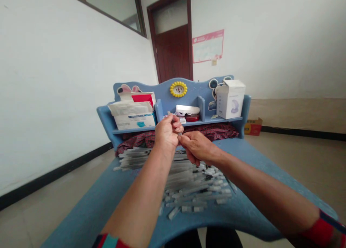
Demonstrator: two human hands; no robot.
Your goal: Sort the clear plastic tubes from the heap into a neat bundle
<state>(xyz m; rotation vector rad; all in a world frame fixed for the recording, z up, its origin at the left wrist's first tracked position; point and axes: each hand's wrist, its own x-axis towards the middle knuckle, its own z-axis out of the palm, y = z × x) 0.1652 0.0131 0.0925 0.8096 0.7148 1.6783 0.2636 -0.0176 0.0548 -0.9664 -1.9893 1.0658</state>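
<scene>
My left hand (168,131) is closed around a slim, pale, translucent pen-like stick (169,113), whose tip pokes out above the fist. Most of the stick is hidden by the fingers. Just below and to the right, my right hand (198,145) pinches at the stick's lower end, thumb and forefinger pressed together against the left fist. Under both hands a heap of similar pale pen-like sticks (186,179) covers the desk. Small clear cap-like ends lie toward the near side, and a second bundle (132,158) lies to the left.
The blue desk (102,201) carries a rear shelf with a mask box (135,121), a white carton (231,100), a red round tin (192,117) and a yellow-rimmed clock (178,89). Checked cloth (218,131) is bunched beneath the shelf. A cardboard box (253,127) stands on the floor behind.
</scene>
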